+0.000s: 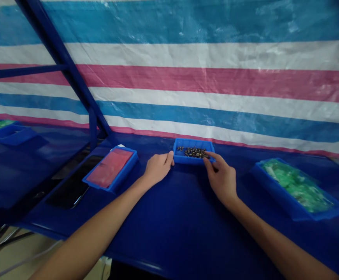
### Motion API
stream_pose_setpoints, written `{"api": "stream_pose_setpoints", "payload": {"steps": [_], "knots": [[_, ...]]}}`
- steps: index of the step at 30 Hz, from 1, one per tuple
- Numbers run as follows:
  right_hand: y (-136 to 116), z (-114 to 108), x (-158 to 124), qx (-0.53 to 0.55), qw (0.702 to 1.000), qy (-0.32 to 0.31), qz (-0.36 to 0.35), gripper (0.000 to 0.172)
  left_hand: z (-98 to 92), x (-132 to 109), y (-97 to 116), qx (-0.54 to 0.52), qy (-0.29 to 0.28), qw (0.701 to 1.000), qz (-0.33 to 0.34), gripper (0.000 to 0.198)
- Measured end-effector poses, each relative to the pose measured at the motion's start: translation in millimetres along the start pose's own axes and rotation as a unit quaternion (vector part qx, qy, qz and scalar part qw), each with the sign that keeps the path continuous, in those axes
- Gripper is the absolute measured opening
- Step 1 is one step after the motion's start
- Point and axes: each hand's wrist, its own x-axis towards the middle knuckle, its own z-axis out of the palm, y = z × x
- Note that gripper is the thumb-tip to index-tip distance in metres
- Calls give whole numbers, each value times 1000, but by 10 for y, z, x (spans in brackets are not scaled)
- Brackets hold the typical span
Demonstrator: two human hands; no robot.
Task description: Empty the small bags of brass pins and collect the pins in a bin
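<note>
A small blue tray (179, 158) stands near the back of the blue table, with many small dark metal parts (196, 152) piled in its middle and right. My left hand (158, 167) is at the tray's left end, its thumb and fingers closed on the front left corner. At the right end, my right hand (222, 177) reaches over the rim, thumb at the front wall and fingertips beside the metal parts. Whether a part is between those fingertips is too small to tell.
Left of the hands are a blue tray with red contents (111, 167) and a black phone (70, 190). At the right sits a blue tray of green packets (300, 186). A blue metal frame (67, 64) rises at the left before a striped sheet (201, 81).
</note>
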Motion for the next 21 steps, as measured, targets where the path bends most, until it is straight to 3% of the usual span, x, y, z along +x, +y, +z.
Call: {"api": "stream_pose_setpoints", "payload": {"steps": [2, 6, 15, 21], "knots": [[20, 5, 40, -2, 999, -32, 25, 41, -4, -6, 4, -3, 1, 1000, 1, 65], [10, 20, 36, 9, 998, -67, -7, 48, -9, -17, 5, -7, 6, 1000, 4, 66], [41, 57, 66, -11, 998, -57, 20, 42, 36, 14, -28, 4, 36, 999, -1, 66], [91, 67, 70, -73, 995, -39, 53, 51, -25, 0, 15, 30, 73, 997, 16, 58]]}}
